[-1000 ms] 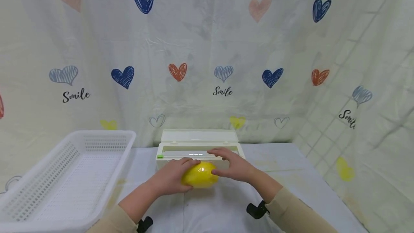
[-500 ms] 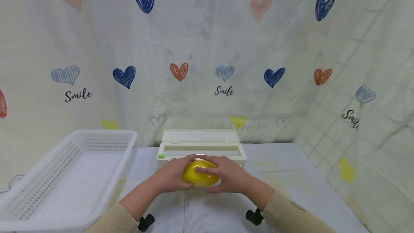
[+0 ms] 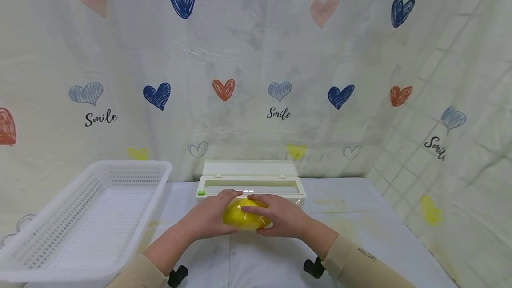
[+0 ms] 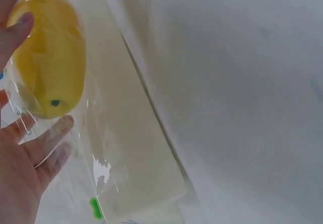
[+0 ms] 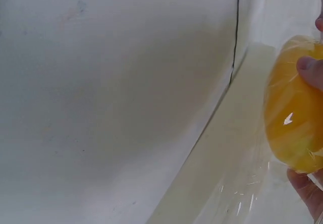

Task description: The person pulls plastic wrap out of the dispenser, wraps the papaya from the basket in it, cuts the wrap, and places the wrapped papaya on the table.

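A shiny yellow oval fruit (image 3: pixel 245 217), with a dark green spot at one end in the left wrist view, hangs in clear plastic film (image 4: pixel 96 128). My left hand (image 3: pixel 212 217) holds its left end, and fingers (image 4: pixel 58 128) show through the film there. My right hand (image 3: pixel 286 217) grips the right end, with one finger lying across its near side. A cream cling film dispenser (image 3: pixel 288 201) stands right behind the hands, its lid (image 3: pixel 250 168) raised at the back and a green tab (image 3: pixel 202 193) at its left. The hands and fruit hide much of its front.
A large white plastic basket (image 3: pixel 160 190) with perforated sides stands left of my arms. White cloth covers the table (image 3: pixel 336 234), with faint yellow marks at the right. Behind hangs a pale curtain (image 3: pixel 248 34) printed with hearts. A black wrist camera (image 3: pixel 314 268) sits below my right sleeve.
My right hand has closed in from the right and now holds the fruit along with the left. The fruit has shifted slightly left. The dispenser and basket stay in place.
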A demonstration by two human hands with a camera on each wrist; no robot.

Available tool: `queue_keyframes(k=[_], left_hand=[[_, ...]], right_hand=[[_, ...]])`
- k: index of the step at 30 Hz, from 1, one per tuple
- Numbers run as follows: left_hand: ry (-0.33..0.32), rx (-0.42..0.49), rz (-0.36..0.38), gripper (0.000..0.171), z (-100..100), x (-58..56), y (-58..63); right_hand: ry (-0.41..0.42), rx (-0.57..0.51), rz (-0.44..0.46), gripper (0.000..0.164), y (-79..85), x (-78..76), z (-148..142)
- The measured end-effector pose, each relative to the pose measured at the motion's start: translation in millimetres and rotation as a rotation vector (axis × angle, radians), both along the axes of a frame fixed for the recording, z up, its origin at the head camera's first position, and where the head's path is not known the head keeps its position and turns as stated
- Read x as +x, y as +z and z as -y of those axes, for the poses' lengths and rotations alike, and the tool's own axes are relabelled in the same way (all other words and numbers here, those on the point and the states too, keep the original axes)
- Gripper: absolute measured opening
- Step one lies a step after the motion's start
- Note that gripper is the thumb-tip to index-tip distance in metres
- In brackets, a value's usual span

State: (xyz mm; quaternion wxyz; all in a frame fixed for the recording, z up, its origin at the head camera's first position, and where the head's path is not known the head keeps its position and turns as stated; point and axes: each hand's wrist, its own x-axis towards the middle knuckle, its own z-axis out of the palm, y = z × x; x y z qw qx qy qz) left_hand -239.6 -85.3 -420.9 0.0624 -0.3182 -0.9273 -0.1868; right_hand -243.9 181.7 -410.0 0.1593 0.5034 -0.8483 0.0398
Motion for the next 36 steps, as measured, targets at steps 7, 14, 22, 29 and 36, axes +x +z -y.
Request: queue_keyframes(k=[7,14,22,29,36], left_hand=[[-0.046,0.007,-0.081,0.091,4.2,2.0,1.2],[-0.094,-0.035,-0.183,0.087,-2.2,-4.2,-3.0],[-0.107,-0.057,-0.28,0.082,-8.9,-21.8,-7.7],[-0.112,-0.054,-0.253,0.075,-11.6,-26.8,0.0],[-0.054,-0.076,-0.175,0.075,-12.0,-27.0,6.5]], right_hand=[[-0.123,-0.051,0.223,0.07,7.2,-3.7,-2.7],[-0.208,-0.192,0.534,0.069,17.9,-16.7,-4.9],[-0.239,-0.273,0.781,0.067,21.9,-35.5,-6.6],[-0.288,-0.274,0.869,0.071,29.6,-40.0,-9.4],[-0.33,-0.257,0.647,0.082,45.7,-31.2,-16.8]])
